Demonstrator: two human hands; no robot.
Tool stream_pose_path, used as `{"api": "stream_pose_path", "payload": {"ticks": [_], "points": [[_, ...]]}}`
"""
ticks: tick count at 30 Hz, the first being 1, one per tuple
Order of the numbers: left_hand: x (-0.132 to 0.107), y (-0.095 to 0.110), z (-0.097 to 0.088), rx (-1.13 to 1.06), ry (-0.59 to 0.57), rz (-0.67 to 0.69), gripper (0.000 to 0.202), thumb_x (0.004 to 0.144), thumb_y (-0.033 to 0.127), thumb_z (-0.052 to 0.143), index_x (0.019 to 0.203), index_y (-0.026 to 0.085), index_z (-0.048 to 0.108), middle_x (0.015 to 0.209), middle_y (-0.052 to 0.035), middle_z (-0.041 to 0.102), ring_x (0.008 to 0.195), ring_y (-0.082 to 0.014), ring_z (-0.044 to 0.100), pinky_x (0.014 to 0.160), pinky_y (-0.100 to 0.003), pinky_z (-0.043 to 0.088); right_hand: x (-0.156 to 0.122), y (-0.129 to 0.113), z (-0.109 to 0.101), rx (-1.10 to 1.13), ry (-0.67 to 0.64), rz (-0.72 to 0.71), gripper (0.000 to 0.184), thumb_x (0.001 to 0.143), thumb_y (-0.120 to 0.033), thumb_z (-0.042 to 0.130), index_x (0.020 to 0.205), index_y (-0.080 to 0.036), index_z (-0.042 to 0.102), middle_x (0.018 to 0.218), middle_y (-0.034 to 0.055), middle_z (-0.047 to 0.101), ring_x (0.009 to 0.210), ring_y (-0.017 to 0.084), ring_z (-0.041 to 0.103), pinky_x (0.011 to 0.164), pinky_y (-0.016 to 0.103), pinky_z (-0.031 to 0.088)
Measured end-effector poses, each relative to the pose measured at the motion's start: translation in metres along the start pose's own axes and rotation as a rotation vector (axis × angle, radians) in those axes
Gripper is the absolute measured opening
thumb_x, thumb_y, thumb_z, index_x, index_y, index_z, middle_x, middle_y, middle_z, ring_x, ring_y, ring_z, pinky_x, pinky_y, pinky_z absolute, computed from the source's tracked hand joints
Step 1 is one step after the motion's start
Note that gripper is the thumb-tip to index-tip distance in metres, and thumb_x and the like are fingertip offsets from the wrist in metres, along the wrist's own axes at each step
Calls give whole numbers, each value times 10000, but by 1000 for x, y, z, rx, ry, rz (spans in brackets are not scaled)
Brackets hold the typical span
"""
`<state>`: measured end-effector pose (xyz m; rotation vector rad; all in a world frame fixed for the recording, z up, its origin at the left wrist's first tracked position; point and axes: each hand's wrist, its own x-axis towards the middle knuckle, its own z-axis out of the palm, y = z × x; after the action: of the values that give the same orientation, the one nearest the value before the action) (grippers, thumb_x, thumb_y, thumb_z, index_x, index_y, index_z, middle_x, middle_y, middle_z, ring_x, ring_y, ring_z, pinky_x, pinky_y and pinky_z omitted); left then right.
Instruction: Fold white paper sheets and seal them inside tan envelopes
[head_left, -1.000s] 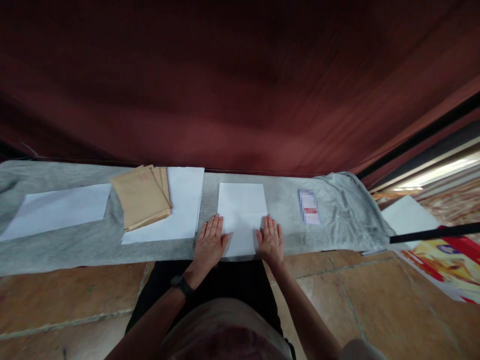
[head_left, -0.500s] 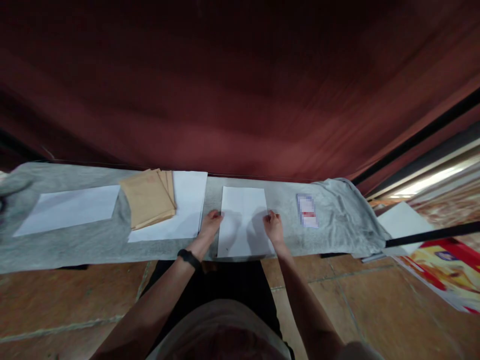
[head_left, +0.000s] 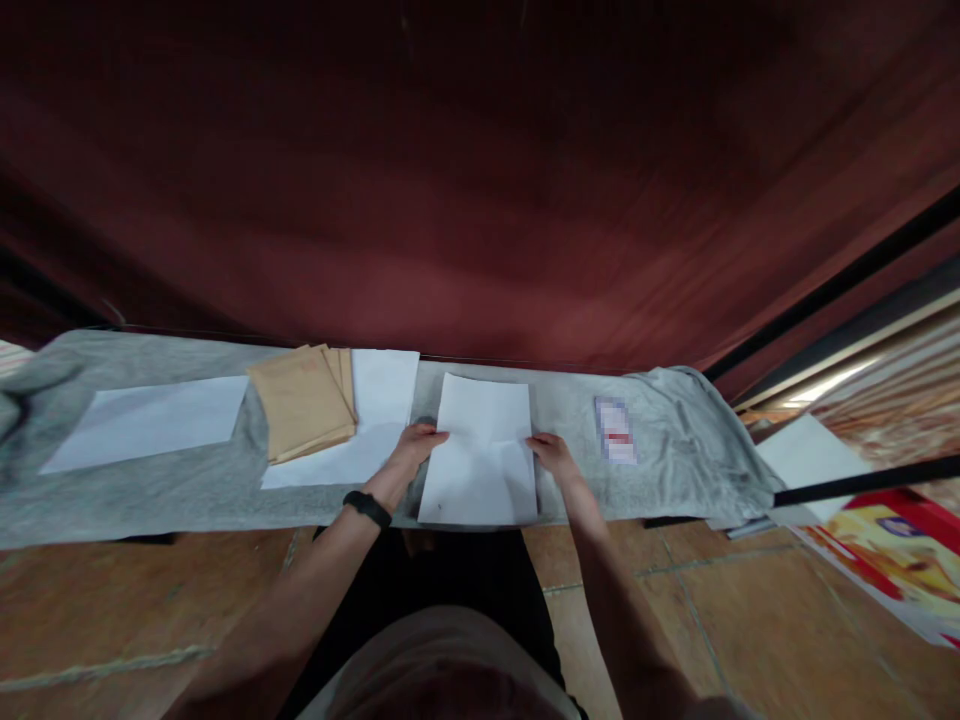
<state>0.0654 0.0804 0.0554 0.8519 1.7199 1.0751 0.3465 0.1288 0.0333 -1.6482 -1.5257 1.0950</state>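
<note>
A white sheet of paper (head_left: 484, 460) lies in front of me, slightly bowed, with a faint crease across its middle; whether it is one sheet or a few I cannot tell. My left hand (head_left: 418, 446) pinches its left edge, thumb on top. On the opposite edge my right hand (head_left: 551, 453) grips it at about the same height. To the left, brown envelopes (head_left: 304, 405) are fanned in a pile, resting partly on more white paper (head_left: 384, 395). A pixelated small item (head_left: 616, 430) lies to the right of my right hand.
Grey cloth (head_left: 172, 500) covers the long narrow table, bunched at its right end. Another white sheet (head_left: 150, 425) lies far left. Dark red fabric (head_left: 480, 250) hangs behind the table. At right are a black bar (head_left: 862, 482) and a red-yellow box (head_left: 892, 550).
Both hands have closed on the paper's side edges, and the paper now bows and tilts slightly where it lay flat before. The camera view has shifted a little.
</note>
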Motion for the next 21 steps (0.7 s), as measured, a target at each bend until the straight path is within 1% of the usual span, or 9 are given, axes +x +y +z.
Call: {"api": "stream_pose_path", "payload": {"ticks": [3,6,9,11,13,15,16,18,21], "points": [[6,24,-11,-15,-9,26,321,512,375,863,580,192,608,444,50,513,461,-129,481,477,-256,346,5,-21,-7,171,-34,45,325,717,-493,696,603,-217,568,392,-77,451,359,106,451,376,209,314],[14,51,-20,-31,-29,61,305,546,372,858,571,191,614,439,52,491,445,-114,452,470,-254,315,12,-46,-17,326,-31,38,366,701,-528,756,707,-210,574,507,-47,558,445,127,575,430,212,435],[20,76,-27,-67,-52,103,320,592,377,849,572,196,586,429,74,425,413,-86,390,453,-246,275,19,-70,-29,433,-23,5,421,690,-564,794,766,-215,572,613,-29,615,576,153,672,575,259,568],[20,89,-30,-156,-97,145,319,624,382,845,627,193,588,486,61,478,456,-98,468,485,-242,345,22,-82,-36,507,-24,-41,445,672,-576,819,775,-213,584,666,-21,635,647,162,696,675,296,608],[17,97,-30,-250,-141,190,327,657,407,837,707,185,603,607,20,588,597,-144,607,597,-267,467,23,-90,-41,579,-23,-99,457,648,-576,842,780,-210,603,707,-10,651,698,174,703,746,331,620],[13,98,-30,-299,-156,224,364,680,466,824,748,182,607,706,-8,640,744,-183,671,730,-306,529,23,-91,-43,615,-12,-140,459,641,-582,843,792,-210,619,727,-1,659,731,188,705,784,358,621],[11,95,-29,-307,-150,237,387,684,501,817,742,184,603,714,-5,635,767,-184,672,768,-315,538,22,-89,-43,609,-3,-148,459,644,-592,832,794,-212,622,731,2,660,743,193,705,796,366,620],[7,82,-26,-295,-110,256,434,677,566,802,686,196,578,663,23,581,724,-161,638,785,-312,543,18,-79,-37,550,15,-139,459,659,-626,791,779,-218,619,732,1,654,755,191,700,813,367,615],[0,49,-20,-170,4,239,480,668,623,765,608,213,524,579,62,493,611,-119,549,713,-275,522,10,-54,-20,416,28,-89,470,655,-669,729,734,-223,604,699,-16,625,716,168,677,801,346,607]]}}
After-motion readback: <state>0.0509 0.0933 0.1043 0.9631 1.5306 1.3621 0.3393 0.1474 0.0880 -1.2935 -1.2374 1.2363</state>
